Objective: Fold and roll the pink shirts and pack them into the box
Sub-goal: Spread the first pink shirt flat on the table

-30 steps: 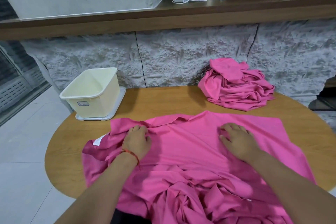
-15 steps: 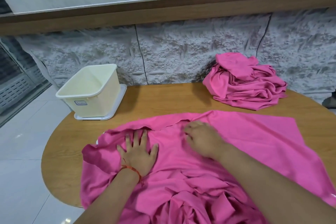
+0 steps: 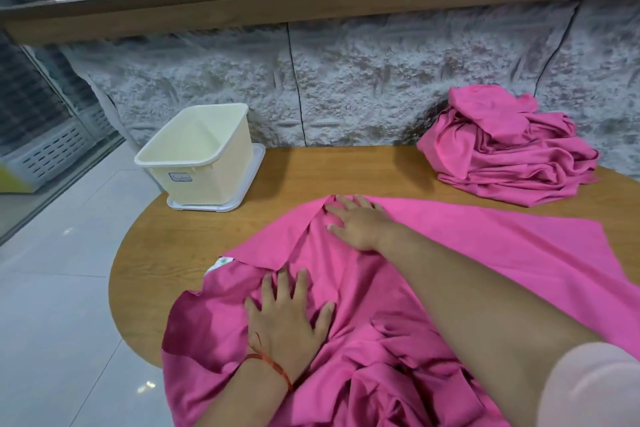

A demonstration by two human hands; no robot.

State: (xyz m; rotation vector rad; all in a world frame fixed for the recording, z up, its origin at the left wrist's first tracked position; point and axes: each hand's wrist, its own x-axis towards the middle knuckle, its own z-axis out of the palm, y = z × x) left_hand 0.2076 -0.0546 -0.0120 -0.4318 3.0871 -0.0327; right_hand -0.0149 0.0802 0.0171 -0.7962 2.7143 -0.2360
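**Both hands flat on a pink shirt spread over a wooden desk**

A person presses a pink shirt [image 3: 467, 253] onto a rounded wooden desk [image 3: 194, 253], seen from a head-worn camera looking down. The left hand [image 3: 287, 322], with a red thread bracelet [image 3: 273, 366] at the wrist, lies palm down on the near left part of the cloth, its grip spread wide with the fingers apart and nothing pinched. The right hand [image 3: 356, 222] reaches farther across, flat on the fabric at the shirt's far edge beside a fold line, its grip likewise spread and holding nothing. The shirt covers much of the near and right side of the desk; it lies smooth toward the far right and is bunched into wrinkles at the near edge, where it hangs over the desk. A small white label [image 3: 220, 262] peeks out at its left edge. A heap of further pink shirts [image 3: 502, 149] sits crumpled at the far right of the desk, against a rough stone wall [image 3: 363, 80]. At the far left stands the cream plastic box [image 3: 201, 156], upright on a white tray-like lid [image 3: 249, 184], well apart from the spread shirt.
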